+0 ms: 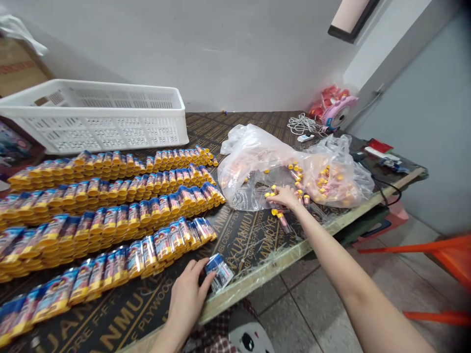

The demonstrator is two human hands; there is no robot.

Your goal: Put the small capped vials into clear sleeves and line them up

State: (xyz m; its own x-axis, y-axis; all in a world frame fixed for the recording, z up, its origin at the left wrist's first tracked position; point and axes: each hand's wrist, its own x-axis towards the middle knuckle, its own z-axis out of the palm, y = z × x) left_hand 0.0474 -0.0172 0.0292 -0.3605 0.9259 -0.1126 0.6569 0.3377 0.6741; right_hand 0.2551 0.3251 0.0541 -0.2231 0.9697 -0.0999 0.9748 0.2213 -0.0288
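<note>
My left hand is at the table's front edge, thumb and forefinger closed on the side of a small stack of blue-and-clear printed packets. Farther right, my right hand reaches palm-down among small clear tubes with yellow caps. Its fingertips pinch at one capped tube, partly hidden by the hand. Behind it lies a translucent plastic bag, its mouth toward me, with loose tubes spilling out. A second clear bag holds several more of the tubes.
Long stacked rows of blue-and-yellow packets fill the left side. A white plastic crate stands behind them by the wall. At the far right are a pink fan, a coiled white cable and an orange stool.
</note>
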